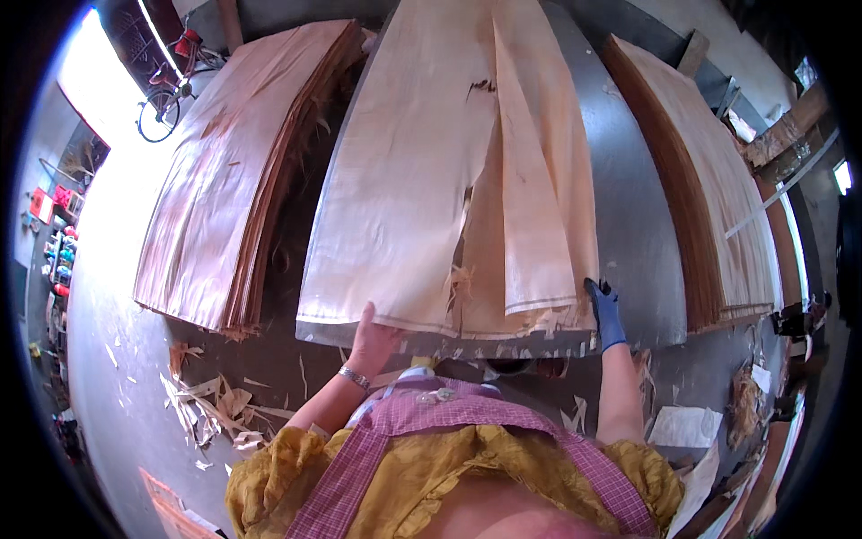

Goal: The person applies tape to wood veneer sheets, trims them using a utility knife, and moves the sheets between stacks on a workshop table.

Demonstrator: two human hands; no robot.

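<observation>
A long, pale wood veneer sheet [404, 198] lies on a grey metal-topped table [633, 207], its ragged split running up from the front edge. Right of the split, a narrow veneer strip [534, 216] overlaps other veneer. My bare left hand [375, 343], a metal band at its wrist, grips the sheet's front edge; the thumb rests on top and the other fingers are partly hidden. At the right front corner, my right hand [608, 316] in a blue glove with dark fingertips is closed on the veneer's side edge.
Tall veneer stacks stand on the left [215, 171] and right [696, 189] of the table. Torn veneer scraps [215, 409] litter the floor on the left. A bicycle [162, 108] stands by the bright doorway. Planks and a pale sheet [685, 427] lie at the lower right.
</observation>
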